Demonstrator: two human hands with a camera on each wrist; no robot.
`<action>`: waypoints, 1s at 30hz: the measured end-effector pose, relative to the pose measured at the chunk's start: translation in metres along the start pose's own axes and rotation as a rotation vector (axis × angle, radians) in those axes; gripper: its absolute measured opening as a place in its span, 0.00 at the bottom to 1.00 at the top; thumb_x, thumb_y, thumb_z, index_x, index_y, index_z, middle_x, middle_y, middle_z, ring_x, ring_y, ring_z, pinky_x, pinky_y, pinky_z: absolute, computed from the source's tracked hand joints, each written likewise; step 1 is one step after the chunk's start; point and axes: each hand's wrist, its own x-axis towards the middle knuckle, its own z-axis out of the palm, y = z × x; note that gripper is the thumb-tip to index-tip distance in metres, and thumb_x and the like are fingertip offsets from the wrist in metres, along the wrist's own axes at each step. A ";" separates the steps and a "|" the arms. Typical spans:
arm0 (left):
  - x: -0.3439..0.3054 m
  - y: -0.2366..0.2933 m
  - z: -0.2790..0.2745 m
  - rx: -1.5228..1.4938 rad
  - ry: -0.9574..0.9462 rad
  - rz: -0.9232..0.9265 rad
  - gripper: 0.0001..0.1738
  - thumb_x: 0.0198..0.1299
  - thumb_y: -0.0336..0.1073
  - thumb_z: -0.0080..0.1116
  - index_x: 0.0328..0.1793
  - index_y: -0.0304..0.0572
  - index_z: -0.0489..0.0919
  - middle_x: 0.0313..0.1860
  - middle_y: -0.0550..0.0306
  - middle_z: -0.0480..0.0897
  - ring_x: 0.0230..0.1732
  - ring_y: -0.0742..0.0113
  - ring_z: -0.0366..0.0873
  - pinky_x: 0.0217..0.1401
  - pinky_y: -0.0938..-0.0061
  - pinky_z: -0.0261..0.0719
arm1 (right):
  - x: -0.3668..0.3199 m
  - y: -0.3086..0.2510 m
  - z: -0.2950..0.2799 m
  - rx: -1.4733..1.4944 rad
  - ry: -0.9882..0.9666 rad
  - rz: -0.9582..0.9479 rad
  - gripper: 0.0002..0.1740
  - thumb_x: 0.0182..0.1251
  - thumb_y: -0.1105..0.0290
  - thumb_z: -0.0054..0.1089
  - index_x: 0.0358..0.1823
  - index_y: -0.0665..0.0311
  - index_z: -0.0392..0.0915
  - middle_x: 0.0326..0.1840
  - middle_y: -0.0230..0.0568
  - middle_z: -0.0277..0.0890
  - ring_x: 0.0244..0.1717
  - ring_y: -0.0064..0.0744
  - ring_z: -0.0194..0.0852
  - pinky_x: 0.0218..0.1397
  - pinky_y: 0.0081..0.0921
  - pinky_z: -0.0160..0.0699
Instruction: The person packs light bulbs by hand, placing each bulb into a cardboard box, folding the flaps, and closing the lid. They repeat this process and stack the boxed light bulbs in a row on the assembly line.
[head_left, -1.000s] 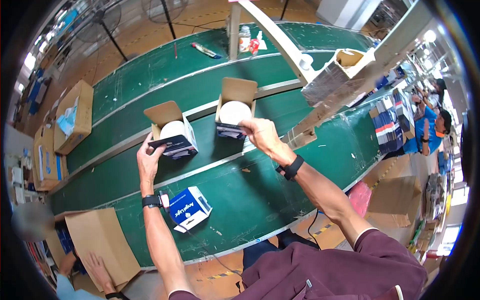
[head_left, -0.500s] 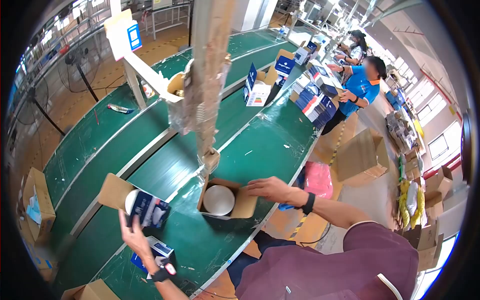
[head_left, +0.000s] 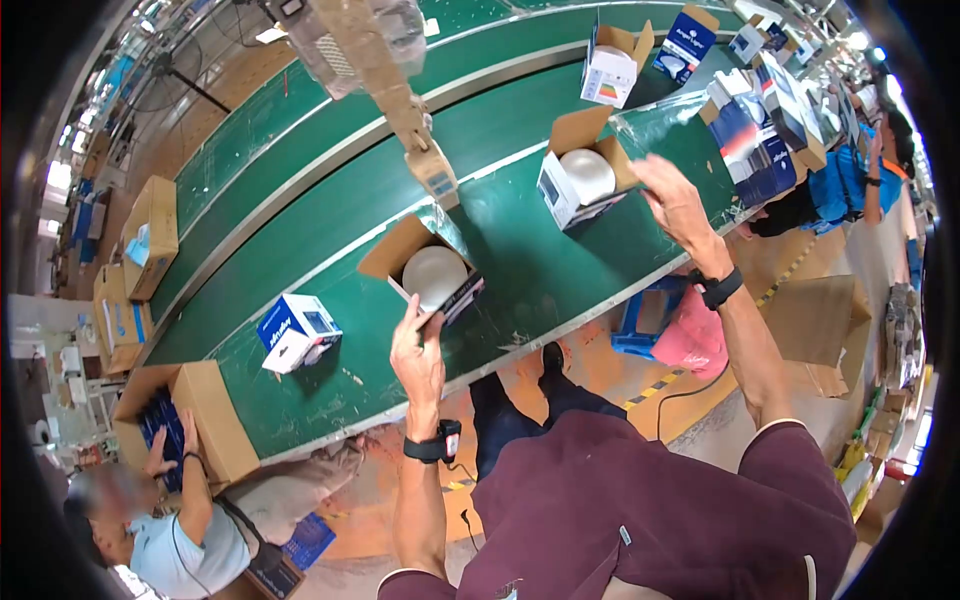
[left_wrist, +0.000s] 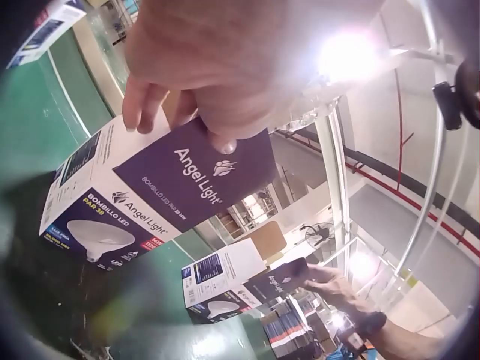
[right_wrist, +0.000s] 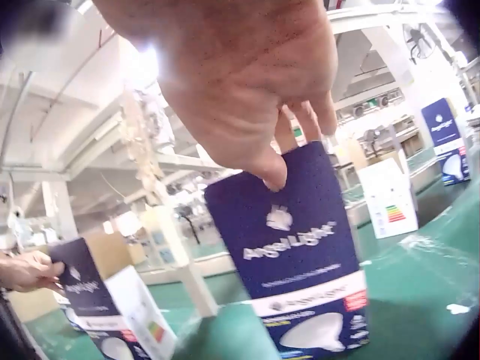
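Observation:
On the near green ledge stand two open bulb boxes, each with a round white bulb face showing inside. My left hand (head_left: pixel 418 358) pinches the raised navy front flap of the left bulb box (left_wrist: pixel 105 225), thumb on the printed side. Inside it sits a bulb (head_left: pixel 434 277). Farther right, my right hand (head_left: pixel 680 205) pinches the navy flap of the right bulb box (right_wrist: pixel 315 315) between thumb and fingers. Its bulb (head_left: pixel 588 176) faces up. Both boxes' brown rear flaps stand up. A closed blue-and-white bulb box (head_left: pixel 300 332) lies left of my left hand.
A wooden post (head_left: pixel 400 110) rises behind the boxes, beside the conveyor belt (head_left: pixel 330 215). More open boxes (head_left: pixel 607 80) stand farther along, near a stack of boxes (head_left: pixel 760 160). At lower left, another person reaches into a carton (head_left: pixel 220 425). A pink bag (head_left: pixel 692 335) sits below the edge.
Both open boxes have moved from the conveyor belt to the near ledge, the right one first. My left hand brought the left box over. The view has swung right and partly back.

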 end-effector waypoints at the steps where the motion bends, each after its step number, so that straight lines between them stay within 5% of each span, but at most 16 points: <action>1: -0.001 0.006 -0.002 0.071 0.035 0.039 0.17 0.71 0.37 0.70 0.59 0.33 0.89 0.64 0.46 0.89 0.65 0.52 0.83 0.71 0.62 0.77 | 0.016 -0.027 -0.008 -0.075 0.097 -0.024 0.17 0.62 0.81 0.66 0.52 0.65 0.87 0.57 0.50 0.87 0.64 0.55 0.83 0.68 0.42 0.82; 5: 0.005 0.023 -0.016 0.224 -0.028 0.147 0.15 0.70 0.38 0.69 0.56 0.36 0.90 0.57 0.43 0.89 0.65 0.47 0.82 0.73 0.59 0.76 | -0.005 -0.122 0.016 0.443 0.157 0.093 0.17 0.67 0.74 0.70 0.57 0.64 0.87 0.50 0.51 0.87 0.52 0.52 0.86 0.59 0.42 0.85; 6: 0.009 0.025 -0.019 0.231 -0.088 0.166 0.15 0.71 0.39 0.69 0.55 0.36 0.90 0.57 0.43 0.89 0.63 0.46 0.84 0.72 0.59 0.77 | -0.023 -0.137 0.047 0.579 0.058 0.070 0.25 0.68 0.70 0.72 0.66 0.63 0.82 0.54 0.53 0.86 0.53 0.51 0.86 0.59 0.42 0.85; 8: 0.018 0.033 -0.018 0.199 -0.074 0.186 0.15 0.74 0.41 0.66 0.53 0.34 0.89 0.50 0.42 0.90 0.53 0.49 0.86 0.62 0.61 0.81 | -0.038 -0.174 0.087 0.861 -0.342 0.313 0.37 0.68 0.69 0.75 0.77 0.64 0.72 0.64 0.51 0.83 0.52 0.44 0.87 0.56 0.37 0.89; 10: 0.025 0.047 -0.022 0.210 -0.165 0.120 0.16 0.76 0.42 0.63 0.49 0.33 0.87 0.43 0.39 0.88 0.45 0.45 0.87 0.53 0.59 0.82 | -0.050 -0.185 0.138 0.946 -0.402 0.371 0.44 0.71 0.64 0.74 0.83 0.68 0.63 0.69 0.52 0.80 0.53 0.43 0.87 0.54 0.37 0.90; 12: 0.024 0.075 -0.024 0.262 -0.352 -0.052 0.18 0.77 0.44 0.60 0.44 0.32 0.84 0.35 0.35 0.85 0.39 0.37 0.85 0.45 0.54 0.81 | -0.048 -0.197 0.143 0.985 -0.385 0.476 0.45 0.72 0.59 0.74 0.82 0.72 0.62 0.71 0.55 0.76 0.53 0.44 0.86 0.53 0.37 0.90; 13: 0.019 0.073 -0.017 0.232 -0.323 0.037 0.21 0.79 0.45 0.57 0.41 0.32 0.82 0.30 0.33 0.81 0.31 0.34 0.80 0.37 0.53 0.76 | -0.046 -0.203 0.137 0.946 -0.348 0.477 0.46 0.71 0.58 0.74 0.82 0.71 0.62 0.72 0.56 0.75 0.54 0.44 0.86 0.53 0.37 0.89; 16: 0.025 0.061 -0.016 0.223 -0.377 -0.056 0.20 0.80 0.45 0.58 0.43 0.31 0.83 0.26 0.47 0.82 0.28 0.64 0.80 0.36 0.65 0.76 | -0.041 -0.197 0.139 0.827 -0.280 0.418 0.50 0.68 0.55 0.78 0.83 0.70 0.61 0.73 0.58 0.73 0.56 0.45 0.86 0.51 0.37 0.88; 19: 0.042 0.024 -0.017 -0.307 -0.512 -0.161 0.21 0.82 0.46 0.58 0.50 0.30 0.87 0.39 0.68 0.88 0.37 0.81 0.76 0.40 0.76 0.78 | -0.027 -0.185 0.139 0.806 -0.282 0.425 0.46 0.65 0.58 0.80 0.79 0.68 0.68 0.70 0.55 0.76 0.53 0.43 0.88 0.50 0.37 0.88; 24: 0.087 -0.006 -0.037 -0.197 -0.449 -0.222 0.18 0.80 0.44 0.60 0.50 0.33 0.88 0.39 0.60 0.89 0.36 0.75 0.84 0.35 0.77 0.83 | -0.029 -0.191 0.167 1.013 -0.341 0.485 0.24 0.67 0.65 0.78 0.58 0.70 0.81 0.48 0.45 0.87 0.43 0.35 0.88 0.46 0.33 0.86; 30: 0.121 -0.017 -0.055 -0.297 -0.448 -0.428 0.16 0.79 0.43 0.61 0.49 0.35 0.87 0.36 0.58 0.90 0.30 0.73 0.87 0.35 0.76 0.87 | -0.029 -0.211 0.177 0.904 -0.210 0.457 0.31 0.66 0.56 0.79 0.63 0.69 0.81 0.57 0.48 0.82 0.48 0.41 0.87 0.54 0.37 0.86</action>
